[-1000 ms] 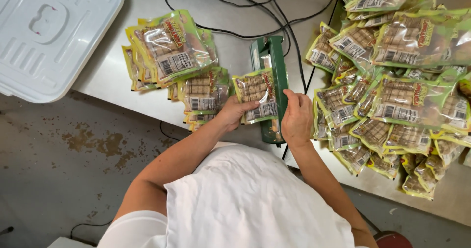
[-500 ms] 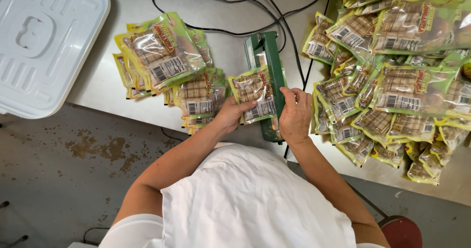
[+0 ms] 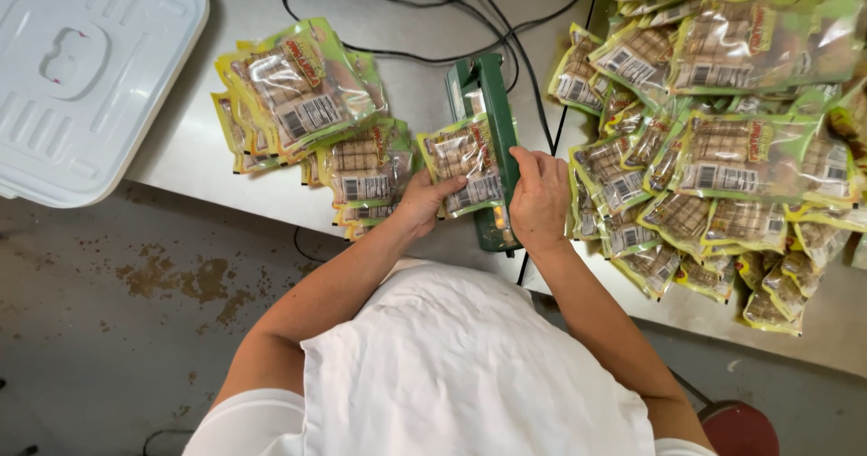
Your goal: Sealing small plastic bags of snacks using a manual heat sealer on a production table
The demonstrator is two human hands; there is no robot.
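Pouch point(image 3: 463, 160) lying with its edge in the green sealer point(image 3: 492, 140) | left hand point(image 3: 423, 201) pinching pouch | right hand point(image 3: 539, 196) curled, pressing the sealer bar | best keeping edge flat, straight | piles point(image 3: 722, 140) resting right, stack point(image 3: 307, 104) left

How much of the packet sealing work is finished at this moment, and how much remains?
Looks done: a small stack of packets lies left of the green sealer. In hand: the left hand holds one packet with its edge at the sealer bar, and the right hand rests on the bar. Probably left: the much larger heap of packets on the right. So well under half seems finished.
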